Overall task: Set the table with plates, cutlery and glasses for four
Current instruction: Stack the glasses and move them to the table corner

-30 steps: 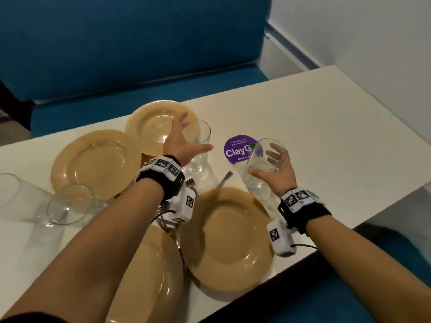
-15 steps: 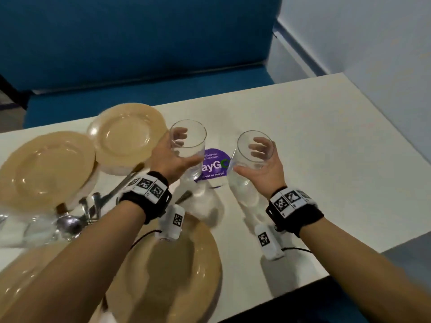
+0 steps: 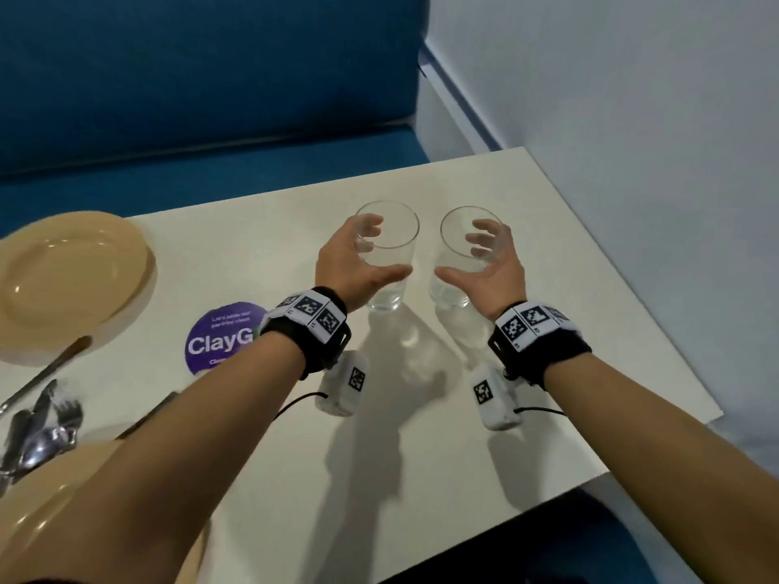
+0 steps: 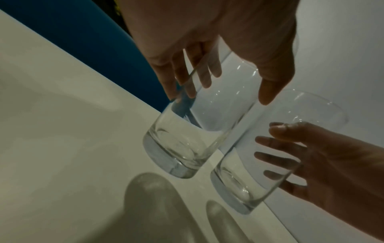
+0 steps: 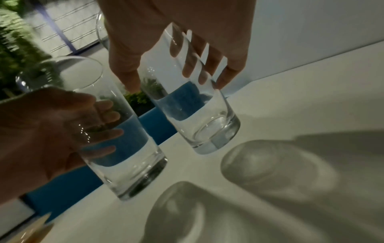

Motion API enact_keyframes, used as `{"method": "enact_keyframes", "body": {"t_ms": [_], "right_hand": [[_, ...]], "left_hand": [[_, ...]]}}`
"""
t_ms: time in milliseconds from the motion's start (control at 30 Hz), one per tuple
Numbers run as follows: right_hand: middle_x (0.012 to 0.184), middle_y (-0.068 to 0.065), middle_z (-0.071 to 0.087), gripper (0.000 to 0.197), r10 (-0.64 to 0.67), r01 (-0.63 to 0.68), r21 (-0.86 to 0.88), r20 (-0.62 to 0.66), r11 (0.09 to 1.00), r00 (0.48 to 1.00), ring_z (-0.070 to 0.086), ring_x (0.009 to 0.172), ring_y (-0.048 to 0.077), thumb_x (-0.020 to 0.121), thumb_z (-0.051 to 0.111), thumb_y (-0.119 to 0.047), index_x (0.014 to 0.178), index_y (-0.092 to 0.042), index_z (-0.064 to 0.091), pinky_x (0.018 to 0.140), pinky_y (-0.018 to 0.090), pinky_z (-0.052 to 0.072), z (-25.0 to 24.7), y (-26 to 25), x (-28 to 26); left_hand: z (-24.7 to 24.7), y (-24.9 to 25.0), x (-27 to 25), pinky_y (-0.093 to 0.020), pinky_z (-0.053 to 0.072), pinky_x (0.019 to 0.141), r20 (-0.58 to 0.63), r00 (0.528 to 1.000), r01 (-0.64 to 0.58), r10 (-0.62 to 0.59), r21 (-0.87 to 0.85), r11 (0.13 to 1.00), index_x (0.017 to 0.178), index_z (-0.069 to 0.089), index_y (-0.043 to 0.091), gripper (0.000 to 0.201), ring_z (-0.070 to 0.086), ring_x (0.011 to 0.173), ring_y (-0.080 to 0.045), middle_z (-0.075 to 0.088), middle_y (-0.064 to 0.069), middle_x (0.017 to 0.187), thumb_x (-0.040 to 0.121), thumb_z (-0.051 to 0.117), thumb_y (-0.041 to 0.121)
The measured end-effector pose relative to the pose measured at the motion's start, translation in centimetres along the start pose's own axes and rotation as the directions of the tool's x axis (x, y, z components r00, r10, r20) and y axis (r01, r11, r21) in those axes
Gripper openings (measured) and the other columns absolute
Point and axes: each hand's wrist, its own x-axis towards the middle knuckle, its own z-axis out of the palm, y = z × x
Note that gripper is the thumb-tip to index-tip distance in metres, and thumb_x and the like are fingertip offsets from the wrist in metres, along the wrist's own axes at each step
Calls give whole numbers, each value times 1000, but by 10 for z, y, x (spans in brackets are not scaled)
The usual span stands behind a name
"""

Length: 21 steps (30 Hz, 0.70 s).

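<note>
Two clear empty tumblers stand side by side on the white table (image 3: 569, 288), towards its far right part. My left hand (image 3: 385, 248) is curled round the left glass (image 3: 381, 295), thumb in front and fingers behind. In the same way my right hand (image 3: 459, 250) wraps the right glass (image 3: 449, 295). In the left wrist view the left glass (image 4: 187, 139) sits between my left hand's (image 4: 226, 97) thumb and fingers, beside the right glass (image 4: 239, 180). The right wrist view shows the right glass (image 5: 207, 128) in my right hand (image 5: 170, 82).
A tan plate (image 3: 71, 271) lies at the far left and another (image 3: 42, 520) at the near left, under my left forearm. Between them lies a heap of cutlery (image 3: 38, 427) and a knife (image 3: 46, 373). A purple round sticker (image 3: 219, 339) is on the table. Blue bench (image 3: 210, 99) behind, wall right.
Both hands carried their glasses away from the plates to the right part of the table and set them down next to each other. The view swung right with them.
</note>
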Motion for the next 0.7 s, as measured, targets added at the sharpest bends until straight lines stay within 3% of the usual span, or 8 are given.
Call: {"method": "enact_keyframes", "body": {"t_ms": [233,400,567,700], "right_hand": [[116,-4,54,71,89,-86,35,-83,996,993,53,106,16,62,85,-15,121,-27,45,88,26,44,-81,37,75],[117,-2,53,70,119,-112,76,-83,991,989,53,112,21,61,85,-10,114,-31,44,95,33,46,-119,60,123],[125,0,51,74,116,-116,104,4,988,993,50,117,19,65,82,-7,126,-23,44,90,22,40,-126,70,155],[127,2,47,79,92,-94,71,41,993,995,48,121,21,66,83,-11,131,-20,39,98,28,42,-118,68,177]], "left_hand": [[104,37,47,-30,49,91,16,997,71,-72,52,996,119,52,31,74,57,104,-10,57,15,110,55,89,39],[156,58,76,-29,46,94,-4,995,102,-102,65,993,122,50,29,74,55,111,-16,57,10,121,58,88,32],[177,61,100,-28,44,95,-93,986,141,-136,57,988,123,49,27,74,53,114,-17,55,9,125,60,87,31],[178,61,121,-32,46,97,-111,985,146,-134,104,984,126,47,26,78,53,115,-18,54,7,127,60,86,35]]}}
